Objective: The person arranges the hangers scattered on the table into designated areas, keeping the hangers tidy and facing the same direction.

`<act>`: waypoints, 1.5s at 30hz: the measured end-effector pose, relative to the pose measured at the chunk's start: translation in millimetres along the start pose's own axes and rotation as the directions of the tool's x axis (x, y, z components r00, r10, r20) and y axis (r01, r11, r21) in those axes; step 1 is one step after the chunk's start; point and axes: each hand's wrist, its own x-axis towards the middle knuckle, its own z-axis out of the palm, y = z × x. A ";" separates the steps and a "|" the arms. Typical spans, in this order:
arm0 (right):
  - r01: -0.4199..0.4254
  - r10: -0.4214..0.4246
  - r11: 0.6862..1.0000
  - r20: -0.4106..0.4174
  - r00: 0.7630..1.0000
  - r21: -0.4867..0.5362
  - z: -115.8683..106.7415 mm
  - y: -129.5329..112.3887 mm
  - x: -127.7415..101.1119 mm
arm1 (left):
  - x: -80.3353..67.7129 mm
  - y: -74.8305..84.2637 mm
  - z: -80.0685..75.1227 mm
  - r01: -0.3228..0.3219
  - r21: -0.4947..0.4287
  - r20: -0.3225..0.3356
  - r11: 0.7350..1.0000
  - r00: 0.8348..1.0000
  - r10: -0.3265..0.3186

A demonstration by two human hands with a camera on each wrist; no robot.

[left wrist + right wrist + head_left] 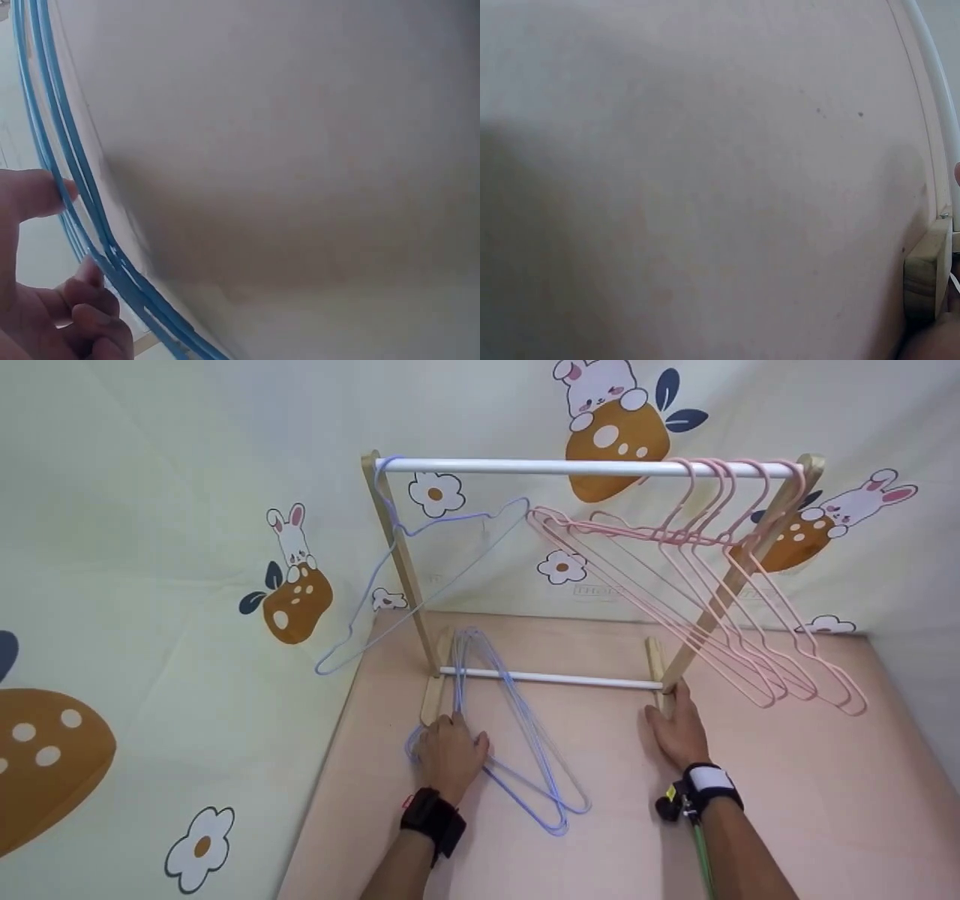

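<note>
Pink tabletop (787,810) w/ thin blue wire hangers (525,750) under left hand (448,754)

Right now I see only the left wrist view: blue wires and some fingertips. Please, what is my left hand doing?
Observer: Your left hand rests on a bundle of blue hangers lying flat on the pink table, beside the rack's left wooden foot.
Operator: Where is the other hand?
Observer: The right hand lies flat on the table, touching the rack's right wooden foot.
Operator: Is anything already on the rack?
Observer: Yes. One blue hanger hangs at the left end of the white rail, and several pink hangers hang at the right end.
</note>
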 end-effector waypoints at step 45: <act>-0.026 0.026 0.999 0.014 1.000 -0.026 -1.1 -2.8 -2.4 | 18.5 -12.9 -20.0 -0.218 -0.174 -0.310 0.960 0.938 0.157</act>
